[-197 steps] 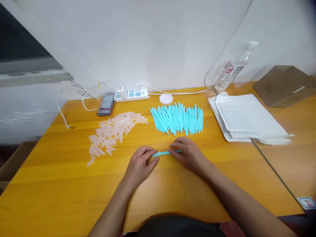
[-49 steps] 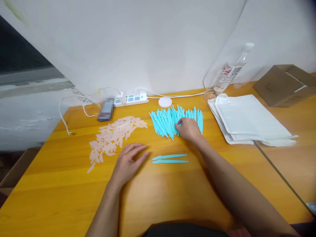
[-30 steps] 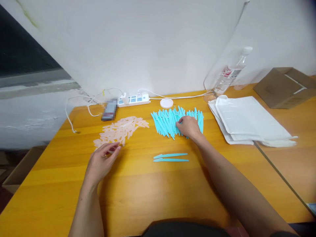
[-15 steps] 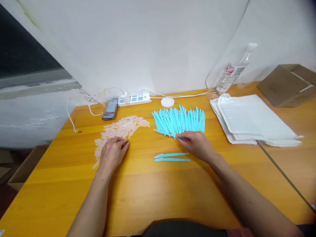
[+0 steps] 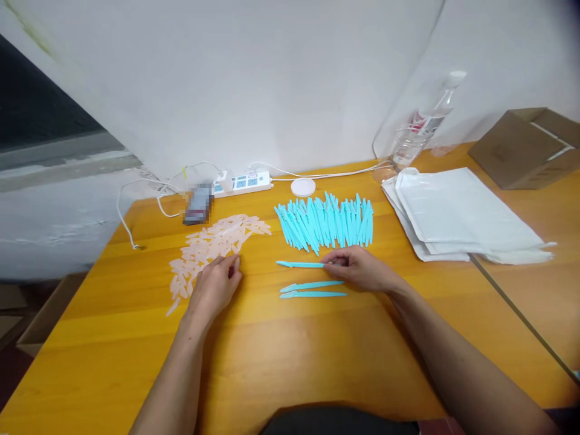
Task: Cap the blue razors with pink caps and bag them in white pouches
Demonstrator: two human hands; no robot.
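My right hand pinches the handle end of a turquoise eyebrow razor, its blade end pointing left. Nearer to me, two more turquoise razors lie side by side on the table. Behind my right hand spreads a pile of similar razors. My left hand is closed at the near right side of a heap of pale translucent caps. Between its thumb and forefinger a small pale piece, apparently one of those caps, shows partly.
Along the wall are a phone, a white power strip with cables, a round white lid and a clear plastic bottle. White plastic bags and a cardboard box occupy the right side of the wooden table.
My right hand has drawn one razor from the pile toward me, above the two lying razors. The left hand has shifted slightly right, its fingers pinched. The view has moved a little.
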